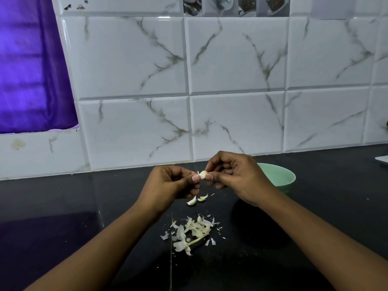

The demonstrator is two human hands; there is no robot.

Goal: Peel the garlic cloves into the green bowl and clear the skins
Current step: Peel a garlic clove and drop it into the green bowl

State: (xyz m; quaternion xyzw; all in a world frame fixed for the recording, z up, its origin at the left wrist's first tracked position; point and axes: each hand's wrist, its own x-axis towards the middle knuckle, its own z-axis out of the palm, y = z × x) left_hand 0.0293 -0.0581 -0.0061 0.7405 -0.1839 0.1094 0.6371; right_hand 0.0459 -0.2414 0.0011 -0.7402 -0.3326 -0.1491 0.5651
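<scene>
A garlic clove (202, 174) is pinched between the fingertips of my left hand (171, 185) and my right hand (233, 175), held above the black counter. Two more cloves (192, 201) lie on the counter just below my hands. A heap of papery garlic skins and a stalk (192, 232) lies nearer to me. The green bowl (280, 175) stands behind my right hand, which partly covers it; what is inside it is hidden.
The black counter (84, 217) runs to a white marble-pattern tiled wall (134, 127). A purple curtain (31, 70) hangs at the upper left. A pale flat object (382, 159) pokes in at the right edge.
</scene>
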